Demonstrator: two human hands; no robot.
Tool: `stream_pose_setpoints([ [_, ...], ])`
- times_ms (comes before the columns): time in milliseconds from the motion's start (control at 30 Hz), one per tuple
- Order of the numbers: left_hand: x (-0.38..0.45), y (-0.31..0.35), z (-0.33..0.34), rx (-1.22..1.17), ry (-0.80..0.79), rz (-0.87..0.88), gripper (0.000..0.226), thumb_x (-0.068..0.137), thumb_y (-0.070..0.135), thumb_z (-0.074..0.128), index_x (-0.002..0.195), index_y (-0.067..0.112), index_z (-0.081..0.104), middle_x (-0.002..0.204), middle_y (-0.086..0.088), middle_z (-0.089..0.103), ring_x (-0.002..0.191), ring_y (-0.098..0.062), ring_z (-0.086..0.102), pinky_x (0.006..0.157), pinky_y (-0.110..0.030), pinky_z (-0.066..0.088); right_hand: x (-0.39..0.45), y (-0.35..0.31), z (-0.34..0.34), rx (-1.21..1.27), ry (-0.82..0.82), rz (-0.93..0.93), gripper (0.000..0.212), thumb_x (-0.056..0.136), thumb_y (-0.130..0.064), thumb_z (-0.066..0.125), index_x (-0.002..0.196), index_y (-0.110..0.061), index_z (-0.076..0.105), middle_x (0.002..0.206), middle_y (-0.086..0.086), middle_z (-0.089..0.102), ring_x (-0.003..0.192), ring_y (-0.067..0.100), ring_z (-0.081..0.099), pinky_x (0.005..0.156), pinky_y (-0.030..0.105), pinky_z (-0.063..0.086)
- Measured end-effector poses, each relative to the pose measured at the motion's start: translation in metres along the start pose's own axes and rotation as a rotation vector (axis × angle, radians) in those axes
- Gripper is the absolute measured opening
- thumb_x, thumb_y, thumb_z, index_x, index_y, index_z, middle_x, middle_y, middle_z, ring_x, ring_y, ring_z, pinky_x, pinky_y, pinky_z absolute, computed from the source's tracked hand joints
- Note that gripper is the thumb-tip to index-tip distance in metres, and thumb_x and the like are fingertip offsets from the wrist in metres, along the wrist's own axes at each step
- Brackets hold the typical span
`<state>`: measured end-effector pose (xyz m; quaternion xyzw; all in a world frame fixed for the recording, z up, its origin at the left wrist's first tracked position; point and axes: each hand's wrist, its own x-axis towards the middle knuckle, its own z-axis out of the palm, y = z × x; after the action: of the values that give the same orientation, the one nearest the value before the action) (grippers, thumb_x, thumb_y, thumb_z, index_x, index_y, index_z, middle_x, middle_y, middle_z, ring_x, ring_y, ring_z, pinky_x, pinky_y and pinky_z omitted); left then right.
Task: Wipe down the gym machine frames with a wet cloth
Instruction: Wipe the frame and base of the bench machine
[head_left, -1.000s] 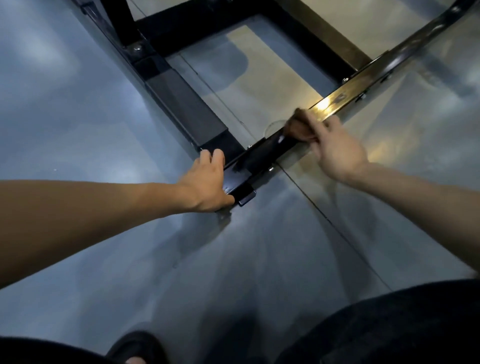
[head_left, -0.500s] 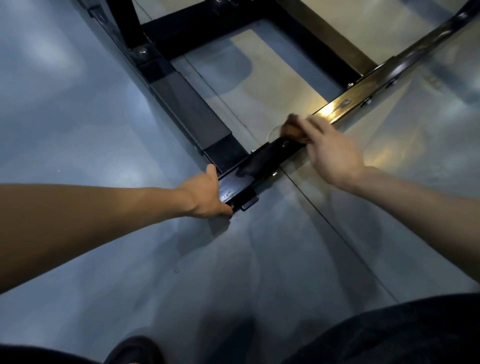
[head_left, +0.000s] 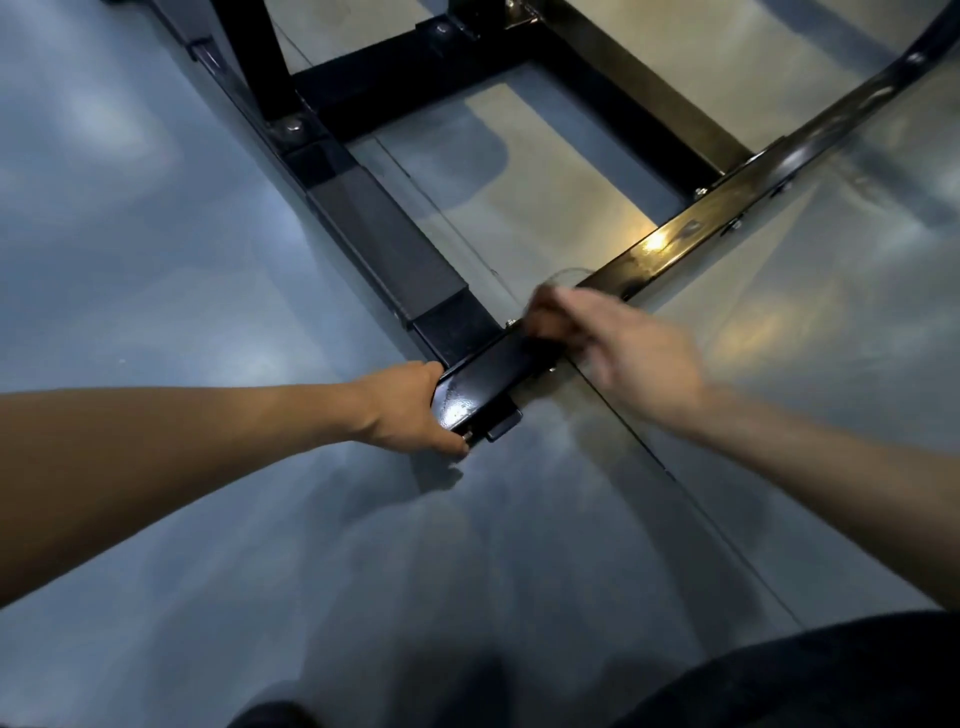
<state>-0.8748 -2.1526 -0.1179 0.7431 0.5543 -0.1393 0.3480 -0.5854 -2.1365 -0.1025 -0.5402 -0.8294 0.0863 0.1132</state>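
Observation:
A black steel machine frame (head_left: 691, 234) lies low on the glossy floor, its long bar running from the near corner up to the right. My left hand (head_left: 410, 408) grips the near end of that bar at the corner, thumb under the end cap. My right hand (head_left: 623, 348) is blurred with motion over the bar just right of the corner, fingers curled round a small dark cloth (head_left: 545, 314) pressed on the bar. Most of the cloth is hidden under the fingers.
A second frame rail (head_left: 374, 239) runs from the corner up to the left, joined by cross bars (head_left: 415, 83) at the back. The shiny grey floor (head_left: 208, 260) surrounds the frame. My dark trouser leg (head_left: 805, 675) fills the lower right.
My right hand has slid the cloth down the bar toward the corner. My left hand has shifted from resting on the corner to gripping the bar's end.

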Motion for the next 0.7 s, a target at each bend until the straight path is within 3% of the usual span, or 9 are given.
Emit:
stream_pose_setpoints([
  [67,-0.003,-0.001,-0.007,0.018,-0.056,0.017,0.074,0.069,0.068,0.081,0.115,0.019,0.049,0.107,0.005,0.055,0.094,-0.018,0.057,0.079,-0.032,0.049,0.014,0.025,-0.016,-0.048,0.056,0.282,0.065,0.098,-0.014,0.057,0.159,-0.030,0.040,0.156,0.001,0.051,0.129,0.032,0.060,0.099,0.043,0.050],
  [133,-0.003,-0.003,-0.011,0.009,-0.076,0.042,0.078,0.065,0.071,0.081,0.114,0.020,0.049,0.108,0.006,0.057,0.095,-0.017,0.058,0.081,-0.032,0.050,0.017,0.016,-0.023,-0.086,0.053,0.378,0.057,0.102,-0.021,0.053,0.158,-0.024,0.039,0.150,0.006,0.053,0.121,0.037,0.062,0.094,0.047,0.052],
  [233,-0.003,-0.006,-0.012,-0.031,-0.093,0.081,0.089,0.049,0.080,0.078,0.114,0.025,0.054,0.106,0.009,0.064,0.093,-0.013,0.064,0.085,-0.038,0.057,0.001,-0.046,-0.011,0.005,-0.083,0.141,0.066,0.101,-0.024,0.054,0.162,-0.025,0.030,0.155,0.001,0.043,0.110,0.037,0.066,0.085,0.047,0.056],
  [333,-0.002,-0.004,-0.015,-0.086,-0.094,0.190,0.060,0.063,0.052,0.090,0.110,0.029,0.061,0.101,0.010,0.067,0.089,-0.010,0.065,0.085,-0.029,0.056,-0.022,-0.102,0.010,-0.038,-0.239,-0.186,0.075,0.097,-0.026,0.058,0.164,-0.027,0.025,0.156,-0.003,0.039,0.098,0.032,0.068,0.065,0.043,0.053],
  [400,-0.001,-0.002,-0.017,-0.056,-0.082,0.208,0.055,0.068,0.052,0.089,0.110,0.029,0.061,0.101,0.010,0.067,0.090,-0.012,0.064,0.081,-0.026,0.052,-0.019,-0.092,0.016,-0.101,-0.231,-0.261,0.078,0.095,-0.024,0.061,0.164,-0.025,0.025,0.152,0.000,0.044,0.095,0.033,0.067,0.061,0.041,0.050],
  [500,-0.002,-0.004,-0.017,0.032,-0.071,0.155,0.069,0.064,0.072,0.082,0.110,0.028,0.056,0.104,0.011,0.065,0.093,-0.014,0.063,0.082,-0.029,0.053,-0.002,-0.029,0.005,-0.157,-0.138,-0.085,0.082,0.093,-0.020,0.062,0.165,-0.030,0.023,0.152,0.003,0.042,0.094,0.037,0.067,0.061,0.038,0.048],
  [600,-0.007,-0.008,-0.023,-0.002,-0.135,0.148,0.067,0.066,0.065,0.086,0.113,0.031,0.052,0.107,0.016,0.061,0.095,-0.009,0.059,0.080,-0.023,0.046,0.010,0.013,-0.022,-0.173,-0.046,0.303,0.064,0.100,-0.023,0.055,0.160,-0.026,0.030,0.148,0.011,0.035,0.086,0.044,0.066,0.064,0.043,0.049],
  [700,-0.007,-0.010,-0.031,0.083,-0.149,0.169,0.067,0.072,0.058,0.086,0.122,0.027,0.054,0.110,0.014,0.059,0.097,-0.013,0.057,0.083,-0.024,0.043,0.011,-0.020,-0.017,-0.158,-0.056,0.320,0.062,0.104,-0.031,0.051,0.159,-0.015,0.026,0.143,0.015,0.035,0.080,0.043,0.066,0.063,0.044,0.049],
])
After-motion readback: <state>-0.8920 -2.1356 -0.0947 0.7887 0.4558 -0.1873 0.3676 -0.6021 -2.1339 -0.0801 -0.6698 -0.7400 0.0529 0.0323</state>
